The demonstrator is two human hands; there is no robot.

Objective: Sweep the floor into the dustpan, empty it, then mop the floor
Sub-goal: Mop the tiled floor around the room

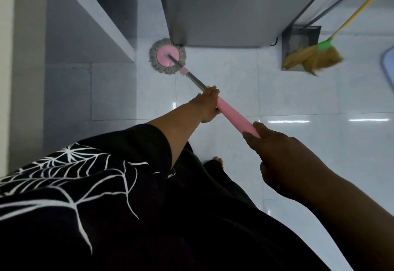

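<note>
The pink mop handle (234, 117) is gripped by the curled fingers of the left hand (210, 104) and the right hand (275, 149). Its round mop head (167, 58) is laid on the tile floor (298, 91).

You look down on a glossy white tiled floor (298, 91) carrying streaks of reflected light (287, 121) at right, a tall grey cabinet (223, 8) ahead, a white ledge (102, 15) at left, a blue-rimmed mat (388, 66) at its right edge.

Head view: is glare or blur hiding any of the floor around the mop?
Head view is dim overall; light streaks glare on the floor at right; the broom looks blurred; the mop is sharp; edges bend from the wide lens.
</note>
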